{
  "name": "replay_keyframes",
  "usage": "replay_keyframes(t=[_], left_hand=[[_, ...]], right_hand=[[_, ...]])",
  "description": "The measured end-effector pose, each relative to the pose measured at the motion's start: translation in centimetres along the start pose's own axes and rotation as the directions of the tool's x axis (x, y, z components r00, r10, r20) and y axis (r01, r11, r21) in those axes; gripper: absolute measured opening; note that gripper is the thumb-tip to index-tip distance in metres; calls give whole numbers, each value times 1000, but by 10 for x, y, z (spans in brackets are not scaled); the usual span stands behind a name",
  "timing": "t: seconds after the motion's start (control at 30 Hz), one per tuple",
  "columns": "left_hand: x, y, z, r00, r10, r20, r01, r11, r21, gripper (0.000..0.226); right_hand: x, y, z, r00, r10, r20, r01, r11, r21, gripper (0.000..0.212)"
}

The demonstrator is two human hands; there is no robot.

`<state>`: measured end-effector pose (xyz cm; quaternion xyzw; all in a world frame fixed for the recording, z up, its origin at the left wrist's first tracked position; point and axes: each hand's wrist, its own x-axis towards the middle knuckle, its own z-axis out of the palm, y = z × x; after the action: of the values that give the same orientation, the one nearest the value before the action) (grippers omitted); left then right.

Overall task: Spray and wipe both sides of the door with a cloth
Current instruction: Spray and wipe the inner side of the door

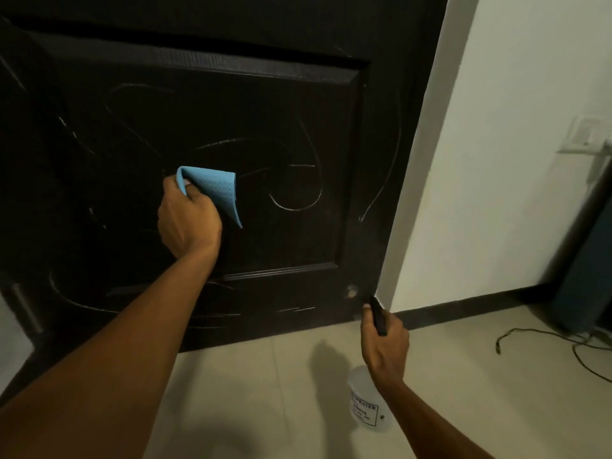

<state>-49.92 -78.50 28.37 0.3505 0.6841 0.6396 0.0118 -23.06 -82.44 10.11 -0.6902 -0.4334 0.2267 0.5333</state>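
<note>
A dark panelled door (pixel 265 111) fills the upper left, its lower panel covered in pale curved chalk-like streaks. My left hand (pixel 187 217) grips a folded light blue cloth (pixel 218 190) and presses it against the middle of the panel. My right hand (pixel 384 346) hangs low by the door's bottom right corner, closed around the black trigger head of a clear spray bottle (pixel 366 405). The bottle's body with a printed label hangs below the hand, above the floor.
A white wall (pixel 496 160) meets the door's right edge, with a dark skirting strip along its base. A switch plate (pixel 584 134) sits on the wall. A cable (pixel 543 336) trails over the beige tiled floor (pixel 265 392). A dark blue object (pixel 583 276) stands at far right.
</note>
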Motion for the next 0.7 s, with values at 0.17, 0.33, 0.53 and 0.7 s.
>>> replay_keyframes(t=[0.17, 0.33, 0.53, 0.7], left_hand=[[-5, -10, 0, 1000, -19, 17, 19, 1000, 0, 33], [1, -17, -14, 1000, -31, 7, 31, 999, -9, 31], [22, -22, -46, 999, -18, -41, 19, 1000, 12, 31], [45, -21, -81, 993, -10, -120, 17, 998, 60, 30]], right_hand=[[-17, 21, 8, 994, 63, 92, -58, 997, -59, 34], [-74, 14, 46, 938, 21, 345, 2, 998, -64, 31], [-146, -33, 103, 842, 58, 536, -10, 996, -92, 35], [-188, -98, 130, 743, -49, 668, 70, 998, -4, 31]])
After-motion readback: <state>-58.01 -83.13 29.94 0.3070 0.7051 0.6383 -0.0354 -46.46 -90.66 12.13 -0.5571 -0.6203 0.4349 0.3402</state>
